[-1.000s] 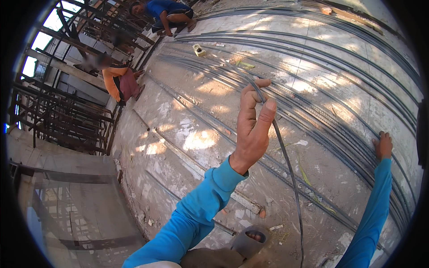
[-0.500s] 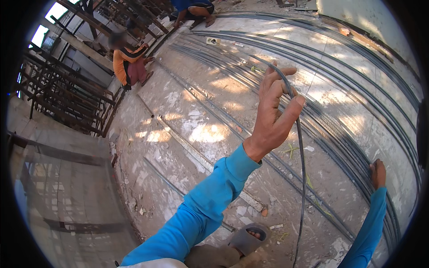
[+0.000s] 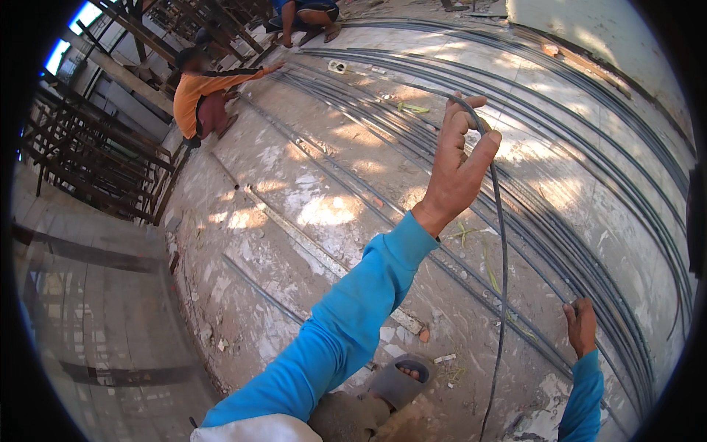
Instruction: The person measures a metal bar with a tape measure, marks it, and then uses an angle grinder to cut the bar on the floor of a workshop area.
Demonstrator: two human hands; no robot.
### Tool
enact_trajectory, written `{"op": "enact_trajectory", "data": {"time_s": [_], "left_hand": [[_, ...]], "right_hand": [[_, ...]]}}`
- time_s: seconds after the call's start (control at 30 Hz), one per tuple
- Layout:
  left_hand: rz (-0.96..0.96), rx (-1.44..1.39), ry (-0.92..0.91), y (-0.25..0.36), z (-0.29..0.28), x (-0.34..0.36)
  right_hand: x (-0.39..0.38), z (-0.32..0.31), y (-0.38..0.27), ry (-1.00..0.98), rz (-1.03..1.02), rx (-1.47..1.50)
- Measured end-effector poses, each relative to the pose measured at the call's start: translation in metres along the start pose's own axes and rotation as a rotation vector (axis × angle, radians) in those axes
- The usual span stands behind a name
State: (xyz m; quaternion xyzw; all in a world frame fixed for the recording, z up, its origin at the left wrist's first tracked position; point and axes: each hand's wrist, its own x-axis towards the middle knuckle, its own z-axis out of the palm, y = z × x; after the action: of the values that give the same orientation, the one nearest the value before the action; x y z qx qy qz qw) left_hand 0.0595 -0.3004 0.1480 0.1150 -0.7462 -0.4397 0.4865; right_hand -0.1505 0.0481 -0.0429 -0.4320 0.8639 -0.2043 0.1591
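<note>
My left hand (image 3: 460,158) is raised, its thumb and fingers closed on a dark cable (image 3: 499,243). The cable bends over the hand, hangs down to the lower edge and also stretches away toward a small white socket block (image 3: 337,67) on the ground. Low on the right, my right hand (image 3: 582,326) is closed around a thin steel bar at the near side of a bundle of long ribbed steel bars (image 3: 560,243). Its fingertips partly hide the bar.
More long bars (image 3: 515,92) curve along the far right. Separate bars and a pale strip (image 3: 294,230) lie left of the bundle. A person in orange (image 3: 195,99) squats far left, reaching toward the bar ends; another in blue (image 3: 305,15) squats behind. Dark metal frames (image 3: 96,147) stand left.
My right hand has shifted left and nearer, from the bundle's middle to its near side. The person in orange has stretched an arm toward the bar ends. My left hand keeps the cable raised.
</note>
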Motion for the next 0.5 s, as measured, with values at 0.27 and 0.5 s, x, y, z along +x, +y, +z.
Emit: {"op": "enact_trajectory", "data": {"time_s": [0.27,0.5], "left_hand": [[-0.041,0.030,-0.057,-0.023,-0.001,-0.022],[-0.179,0.068,-0.150,-0.047,0.008,-0.053]], "right_hand": [[-0.025,-0.006,-0.016,0.005,-0.079,0.035],[-0.058,0.042,-0.022,-0.076,0.022,-0.018]]}}
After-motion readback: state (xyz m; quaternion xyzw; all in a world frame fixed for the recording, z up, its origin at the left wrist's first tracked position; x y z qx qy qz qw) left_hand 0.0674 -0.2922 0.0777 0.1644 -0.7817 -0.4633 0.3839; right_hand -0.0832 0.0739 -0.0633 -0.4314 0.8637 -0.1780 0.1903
